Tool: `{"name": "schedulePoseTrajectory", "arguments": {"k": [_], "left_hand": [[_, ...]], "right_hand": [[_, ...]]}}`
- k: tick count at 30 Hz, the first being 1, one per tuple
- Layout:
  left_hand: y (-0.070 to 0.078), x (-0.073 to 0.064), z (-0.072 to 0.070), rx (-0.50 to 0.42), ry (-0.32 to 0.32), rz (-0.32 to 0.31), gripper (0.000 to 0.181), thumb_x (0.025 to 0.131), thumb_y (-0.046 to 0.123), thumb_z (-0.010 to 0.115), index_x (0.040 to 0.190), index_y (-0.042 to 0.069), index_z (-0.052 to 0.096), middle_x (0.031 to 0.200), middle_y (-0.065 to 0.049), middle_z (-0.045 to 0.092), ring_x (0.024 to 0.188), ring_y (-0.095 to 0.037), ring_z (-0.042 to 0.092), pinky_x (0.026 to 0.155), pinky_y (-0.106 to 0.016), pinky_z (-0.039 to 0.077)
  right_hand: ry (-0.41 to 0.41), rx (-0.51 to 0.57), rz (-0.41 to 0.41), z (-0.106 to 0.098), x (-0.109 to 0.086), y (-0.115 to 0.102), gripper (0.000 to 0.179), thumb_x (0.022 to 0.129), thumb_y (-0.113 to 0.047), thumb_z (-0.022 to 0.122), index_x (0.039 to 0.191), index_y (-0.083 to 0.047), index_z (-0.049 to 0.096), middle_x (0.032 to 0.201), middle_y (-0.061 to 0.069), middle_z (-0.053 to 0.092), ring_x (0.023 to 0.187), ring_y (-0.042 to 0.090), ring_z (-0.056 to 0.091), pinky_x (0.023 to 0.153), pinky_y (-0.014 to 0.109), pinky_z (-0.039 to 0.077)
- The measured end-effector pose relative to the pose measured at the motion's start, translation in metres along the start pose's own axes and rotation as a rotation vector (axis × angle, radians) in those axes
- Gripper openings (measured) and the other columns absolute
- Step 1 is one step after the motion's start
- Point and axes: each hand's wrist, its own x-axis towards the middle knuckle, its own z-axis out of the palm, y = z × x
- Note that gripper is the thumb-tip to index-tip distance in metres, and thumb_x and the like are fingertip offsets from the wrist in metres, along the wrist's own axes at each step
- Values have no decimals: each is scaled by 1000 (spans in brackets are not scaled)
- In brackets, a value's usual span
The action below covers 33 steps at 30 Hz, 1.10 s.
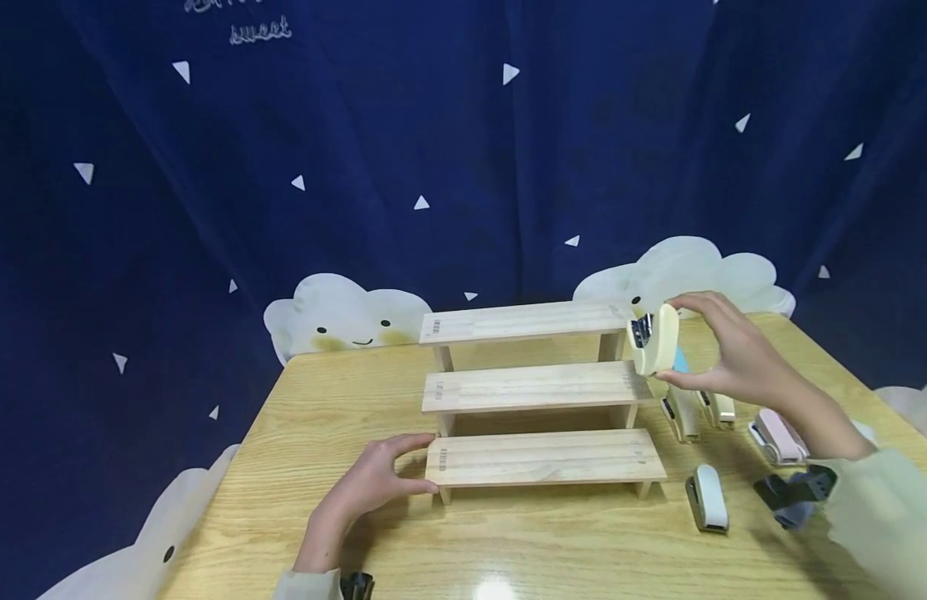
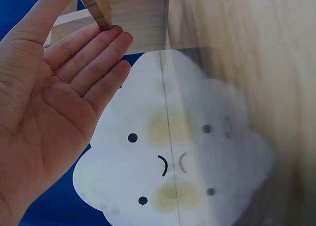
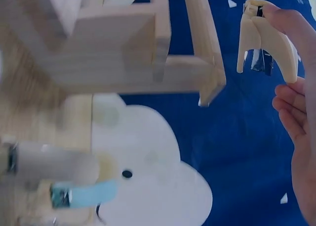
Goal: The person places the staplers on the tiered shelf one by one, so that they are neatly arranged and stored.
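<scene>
A three-tier wooden display rack (image 1: 538, 458) stands on the table, its tiers stepping up toward the back. At the left end of its lowest tier is my left hand (image 1: 381, 479), thumb by the front corner and fingers by the rear corner, holding the board across its width. My right hand (image 1: 734, 350) grips a cream stapler (image 1: 664, 340) between thumb and fingers, raised off the table beside the rack's right end. In the right wrist view the stapler (image 3: 284, 43) hangs in the air, apart from the rack. The left palm (image 2: 54, 107) faces the left wrist camera.
Several staplers lie right of the rack: a pale blue-white one (image 1: 708, 497), a pink one (image 1: 780, 435), a beige one (image 1: 683, 414), a cream one (image 1: 722, 408), and a light blue one (image 1: 681, 360) partly hidden. A dark blue curtain (image 1: 463, 167) with clouds hangs behind the wooden table (image 1: 336, 392).
</scene>
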Motion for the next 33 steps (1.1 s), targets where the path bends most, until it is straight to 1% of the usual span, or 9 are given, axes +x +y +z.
{"name": "schedulePoseTrajectory", "arguments": {"k": [5, 9, 11, 13, 16, 18, 25, 28, 33], "left_hand": [[-1, -2, -2, -12, 0, -12, 75, 73, 41, 83, 136, 10, 58, 139, -10, 60, 131, -32, 54, 110, -52, 44], [-2, -2, -2, -20, -16, -21, 75, 75, 42, 82, 138, 10, 56, 141, -9, 58, 132, -32, 53, 111, -52, 44], [-2, -2, -2, -24, -21, -23, 75, 76, 42, 82, 138, 10, 56, 141, -10, 58, 133, -33, 53, 111, -52, 43], [-2, -2, -1, -25, -22, -24, 75, 76, 41, 82, 139, 9, 55, 141, -10, 58, 133, -33, 52, 111, -53, 43], [-1, -2, -2, -29, -19, -23, 75, 75, 41, 82, 138, 9, 55, 141, -10, 58, 133, -33, 53, 112, -52, 43], [0, -2, -2, -27, -18, -22, 75, 75, 40, 82, 138, 10, 56, 141, -10, 58, 132, -33, 53, 111, -52, 43], [1, -2, -1, -29, -21, -23, 74, 75, 39, 82, 138, 9, 56, 141, -10, 58, 132, -32, 53, 112, -52, 43], [1, -2, -1, -30, -22, -21, 75, 75, 40, 82, 138, 10, 56, 141, -10, 58, 133, -33, 52, 112, -52, 42], [1, 1, 0, -21, -24, -9, 74, 76, 40, 82, 138, 11, 56, 142, -9, 57, 135, -32, 50, 114, -50, 41]], "right_hand": [[5, 30, -70, 18, 26, -4, 94, 50, -20, 94, 130, 4, 52, 123, 19, 57, 117, 14, 46, 104, 1, 24], [1, 63, -100, 31, 43, -9, 90, 55, -26, 93, 129, 5, 51, 124, 18, 56, 117, 23, 47, 107, 5, 26], [-8, 78, -111, 36, 52, -13, 89, 57, -27, 92, 129, 5, 51, 124, 18, 56, 117, 27, 48, 106, 10, 30], [-24, 84, -113, 42, 61, -17, 88, 58, -26, 92, 130, 4, 51, 125, 18, 56, 117, 30, 49, 105, 19, 35], [-41, 93, -117, 50, 73, -23, 87, 57, -23, 92, 130, 3, 51, 126, 18, 56, 118, 32, 50, 102, 35, 40], [-52, 102, -119, 55, 80, -27, 87, 57, -23, 92, 129, 2, 52, 125, 17, 57, 117, 31, 50, 100, 43, 41], [-97, 113, -130, 74, 102, -41, 85, 59, -30, 91, 127, 3, 52, 124, 16, 58, 117, 31, 51, 101, 49, 43], [-127, 117, -132, 82, 110, -45, 83, 62, -32, 90, 127, 4, 52, 124, 17, 58, 119, 33, 50, 107, 52, 40], [-140, 122, -162, 93, 123, -50, 81, 64, -34, 88, 126, 4, 51, 122, 17, 58, 117, 32, 51, 107, 50, 41]]}}
